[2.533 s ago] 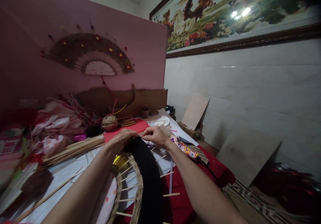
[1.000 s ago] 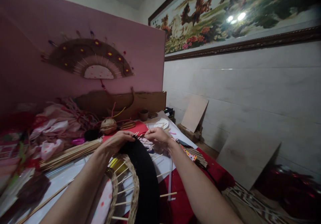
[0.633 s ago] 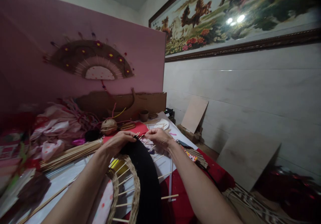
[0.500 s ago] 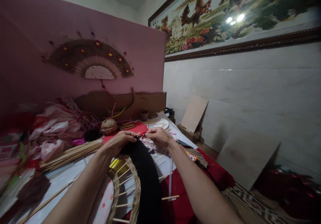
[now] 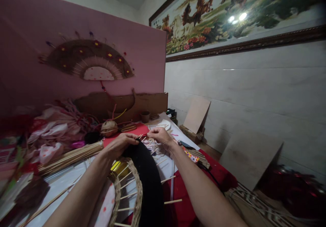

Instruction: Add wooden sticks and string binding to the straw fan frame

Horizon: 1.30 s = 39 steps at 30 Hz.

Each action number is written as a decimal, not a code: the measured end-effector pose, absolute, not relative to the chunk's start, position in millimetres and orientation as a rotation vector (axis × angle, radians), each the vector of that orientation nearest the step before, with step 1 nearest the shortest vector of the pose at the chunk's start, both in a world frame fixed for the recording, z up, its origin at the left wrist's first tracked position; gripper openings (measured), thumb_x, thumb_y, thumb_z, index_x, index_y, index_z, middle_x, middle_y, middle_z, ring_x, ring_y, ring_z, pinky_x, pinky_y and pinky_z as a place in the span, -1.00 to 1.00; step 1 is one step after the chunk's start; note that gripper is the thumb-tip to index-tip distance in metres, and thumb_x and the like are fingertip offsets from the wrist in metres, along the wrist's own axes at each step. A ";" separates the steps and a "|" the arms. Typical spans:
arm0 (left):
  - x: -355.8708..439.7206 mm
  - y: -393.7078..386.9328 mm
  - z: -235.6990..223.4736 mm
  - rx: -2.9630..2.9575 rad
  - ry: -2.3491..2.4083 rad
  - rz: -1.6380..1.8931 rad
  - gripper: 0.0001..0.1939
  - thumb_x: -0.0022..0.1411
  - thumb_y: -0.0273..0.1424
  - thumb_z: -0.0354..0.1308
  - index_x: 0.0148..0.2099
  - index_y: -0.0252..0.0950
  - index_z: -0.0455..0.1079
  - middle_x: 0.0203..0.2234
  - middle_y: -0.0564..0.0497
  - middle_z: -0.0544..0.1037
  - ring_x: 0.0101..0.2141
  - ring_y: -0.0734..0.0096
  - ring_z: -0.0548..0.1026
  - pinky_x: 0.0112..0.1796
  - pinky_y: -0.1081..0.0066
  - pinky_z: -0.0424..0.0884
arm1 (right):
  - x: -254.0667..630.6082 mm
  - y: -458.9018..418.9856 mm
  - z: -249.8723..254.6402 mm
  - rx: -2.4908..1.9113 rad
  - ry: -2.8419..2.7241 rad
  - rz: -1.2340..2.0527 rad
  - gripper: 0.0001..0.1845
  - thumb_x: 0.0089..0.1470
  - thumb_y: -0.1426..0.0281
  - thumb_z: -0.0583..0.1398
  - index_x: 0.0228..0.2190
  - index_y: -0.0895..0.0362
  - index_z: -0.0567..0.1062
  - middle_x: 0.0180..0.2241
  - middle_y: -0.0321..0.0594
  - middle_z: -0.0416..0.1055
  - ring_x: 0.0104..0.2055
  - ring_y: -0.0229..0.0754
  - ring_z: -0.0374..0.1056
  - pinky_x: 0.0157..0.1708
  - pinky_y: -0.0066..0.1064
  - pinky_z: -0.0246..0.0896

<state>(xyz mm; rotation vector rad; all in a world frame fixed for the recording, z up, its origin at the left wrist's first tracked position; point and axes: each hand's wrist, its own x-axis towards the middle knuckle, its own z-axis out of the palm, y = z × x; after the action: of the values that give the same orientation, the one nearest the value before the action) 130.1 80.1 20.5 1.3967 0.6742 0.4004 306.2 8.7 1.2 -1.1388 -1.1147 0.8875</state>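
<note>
A half-round fan frame of thin wooden sticks lies below my hands, with a wide black band (image 5: 150, 186), a braided twine band (image 5: 137, 179) and a white, red-dotted centre piece (image 5: 107, 203). Stick tips poke out past the black band. My left hand (image 5: 126, 140) pinches the fan's far end, where the black band meets several sticks. Just right of it, my right hand (image 5: 160, 137) has thumb and forefinger pressed together close to the stick tips. What it pinches is too small to make out.
A bundle of thin sticks (image 5: 73, 155) and a twine ball (image 5: 109, 128) lie left. Behind are red sheet (image 5: 139, 129), a small brown pot (image 5: 145, 116) and cardboard (image 5: 152, 101). A finished fan (image 5: 89, 55) hangs on the pink panel. Boards (image 5: 197, 115) lean against the right wall.
The view has shifted very slightly. Both hands stay at the fan's far end, the left still pinching the black band, the right in nearly the same place with its fingertips together.
</note>
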 end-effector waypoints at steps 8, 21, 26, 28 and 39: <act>131.1 80.1 21.4 1.392 0.679 0.425 -0.82 -0.21 -0.54 0.21 -0.42 -0.36 0.40 -0.63 0.05 0.47 -0.62 0.48 0.39 -0.55 0.50 0.23 | 310.9 19.5 -9.4 -1.199 -1.146 0.848 -0.82 -0.39 0.37 0.29 -0.67 0.23 0.44 -0.68 -0.36 0.30 -0.61 -0.39 0.10 -0.55 -0.50 -0.06; 131.7 80.6 22.0 1.355 0.682 0.455 -0.76 -0.23 -0.57 0.20 -0.37 -0.33 0.42 -0.60 0.05 0.50 -0.60 0.47 0.41 -0.54 0.50 0.24 | 307.2 19.0 -13.8 -1.321 -1.158 1.015 -0.96 -0.39 0.53 0.23 -0.70 0.21 0.44 -0.72 -0.36 0.30 -0.63 -0.38 0.13 -0.57 -0.50 -0.04; 131.1 82.2 20.2 1.370 0.677 0.415 -0.85 -0.20 -0.55 0.20 -0.44 -0.35 0.41 -0.64 0.04 0.48 -0.63 0.47 0.39 -0.56 0.49 0.23 | 309.4 14.0 -9.0 -1.306 -1.136 1.129 -0.93 -0.37 0.48 0.26 -0.66 0.21 0.45 -0.73 -0.38 0.27 -0.64 -0.41 0.08 -0.61 -0.52 -0.11; 130.8 82.4 19.8 1.371 0.672 0.421 -0.85 -0.20 -0.55 0.20 -0.44 -0.34 0.41 -0.64 0.05 0.48 -0.63 0.48 0.38 -0.56 0.49 0.22 | 310.7 11.4 -6.7 -1.296 -1.127 1.167 -0.92 -0.36 0.46 0.27 -0.65 0.21 0.46 -0.73 -0.39 0.25 -0.66 -0.43 0.04 -0.63 -0.52 -0.17; 132.5 80.1 21.5 1.367 0.685 0.411 -0.86 -0.22 -0.56 0.21 -0.47 -0.34 0.39 -0.66 0.08 0.45 -0.64 0.50 0.36 -0.56 0.50 0.22 | 309.2 6.0 2.6 -1.090 -1.145 1.031 -0.74 -0.28 0.27 0.30 -0.61 0.21 0.41 -0.72 -0.43 0.20 -0.69 -0.46 -0.07 -0.66 -0.50 -0.30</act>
<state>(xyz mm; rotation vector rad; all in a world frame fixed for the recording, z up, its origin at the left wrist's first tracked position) 132.5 80.1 21.5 1.3666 0.6850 0.4115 309.2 6.0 2.6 -1.0898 -1.1447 1.0308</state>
